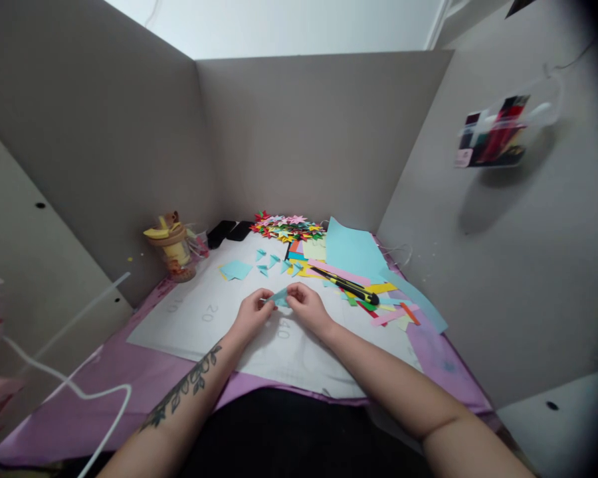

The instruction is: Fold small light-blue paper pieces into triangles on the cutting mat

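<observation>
Between my two hands, over the white sheet (pixel 189 328), is a small folded piece of light blue paper (pixel 280 297). My left hand (pixel 253 311) pinches its left end, and my right hand (pixel 306 305) pinches its right end. Just beyond my hands lie several small folded light blue pieces (pixel 274 259). To their left rests a flat light blue paper stack (pixel 236 269) with a yellow edge showing. A yellow and black cutter (pixel 351 287) lies to the right, on coloured paper strips (pixel 386 317).
Colourful folded stars (pixel 286 227) are heaped at the back. Large light blue sheets (pixel 353 249) lie back right. A decorated cup (pixel 176 252) and dark phone-like objects (pixel 222 234) stand or lie back left. Grey panels (pixel 319 133) enclose the table; a white cable (pixel 80 393) hangs at left.
</observation>
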Available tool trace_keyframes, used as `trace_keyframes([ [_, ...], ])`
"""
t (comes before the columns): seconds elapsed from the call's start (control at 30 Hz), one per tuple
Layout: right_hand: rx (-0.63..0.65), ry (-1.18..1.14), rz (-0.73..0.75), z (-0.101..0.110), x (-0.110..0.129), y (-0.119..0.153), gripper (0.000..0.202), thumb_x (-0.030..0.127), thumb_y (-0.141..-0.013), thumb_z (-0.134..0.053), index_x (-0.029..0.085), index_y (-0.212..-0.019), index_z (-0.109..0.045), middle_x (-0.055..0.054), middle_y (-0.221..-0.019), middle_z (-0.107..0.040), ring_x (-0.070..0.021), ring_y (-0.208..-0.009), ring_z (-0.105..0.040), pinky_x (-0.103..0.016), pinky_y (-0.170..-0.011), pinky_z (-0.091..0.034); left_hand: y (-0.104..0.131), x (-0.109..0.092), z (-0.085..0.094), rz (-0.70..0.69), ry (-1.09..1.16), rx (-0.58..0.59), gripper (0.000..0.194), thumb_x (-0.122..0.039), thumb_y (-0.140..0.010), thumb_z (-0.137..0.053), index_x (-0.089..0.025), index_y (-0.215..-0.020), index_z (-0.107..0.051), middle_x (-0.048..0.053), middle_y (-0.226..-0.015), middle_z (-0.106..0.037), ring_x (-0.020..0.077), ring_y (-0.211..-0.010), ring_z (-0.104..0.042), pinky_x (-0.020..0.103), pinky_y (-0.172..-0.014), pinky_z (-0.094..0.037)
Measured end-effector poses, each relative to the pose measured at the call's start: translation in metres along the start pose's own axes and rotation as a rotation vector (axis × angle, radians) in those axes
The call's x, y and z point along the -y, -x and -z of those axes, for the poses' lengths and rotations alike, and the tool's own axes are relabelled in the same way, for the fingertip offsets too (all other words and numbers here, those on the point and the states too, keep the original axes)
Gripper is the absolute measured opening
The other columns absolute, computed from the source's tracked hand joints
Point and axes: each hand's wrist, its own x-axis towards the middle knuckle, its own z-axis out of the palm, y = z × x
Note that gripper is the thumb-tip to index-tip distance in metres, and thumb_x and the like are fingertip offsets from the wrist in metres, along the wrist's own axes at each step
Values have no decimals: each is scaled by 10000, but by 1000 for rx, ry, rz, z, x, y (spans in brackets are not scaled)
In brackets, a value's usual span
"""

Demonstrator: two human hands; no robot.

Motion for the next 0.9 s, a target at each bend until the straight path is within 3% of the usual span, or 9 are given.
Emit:
trace_keyframes([
  [0.17,50,63,51,1,7,3,152,271,-766,-539,176,-866,-602,-15,-798,-621,-140,-721,-556,-260,-682,-442,0,1,0,-1,-56,-27,206,-344,-738,-558,-148,-727,-618,5,-622,-629,107,-523,-522,201,-509,-393],
  [0.37,38,71,-22,-1,8,2,101,222,-709,-556,162,-779,-596,10,-692,-591,-116,-608,-522,-223,-572,-411,0,-5,2,98,64,-17,279,-394,-709,-592,-121,-736,-645,31,-638,-642,101,-501,-510,199,-485,-388],
  [0.53,59,58,-55,-1,7,1,63,224,-695,-562,162,-690,-569,33,-607,-546,-101,-556,-485,-210,-532,-375,1,-9,1,60,74,-66,240,-329,-656,-643,-125,-783,-651,7,-623,-612,99,-511,-512,196,-489,-403],
  [0.7,127,-33,-107,-3,8,1,118,271,-696,-585,165,-739,-557,26,-630,-579,-115,-577,-532,-222,-554,-410,1,-9,0,49,72,-42,164,-282,-661,-626,-135,-730,-612,-10,-596,-578,90,-506,-501,186,-484,-399],
  [0.9,67,8,-69,-5,6,1,54,189,-660,-560,160,-704,-572,35,-617,-565,-107,-581,-516,-212,-555,-401,2,-5,1,25,88,22,151,-259,-672,-606,-138,-763,-611,-17,-595,-579,90,-515,-508,189,-506,-391],
])
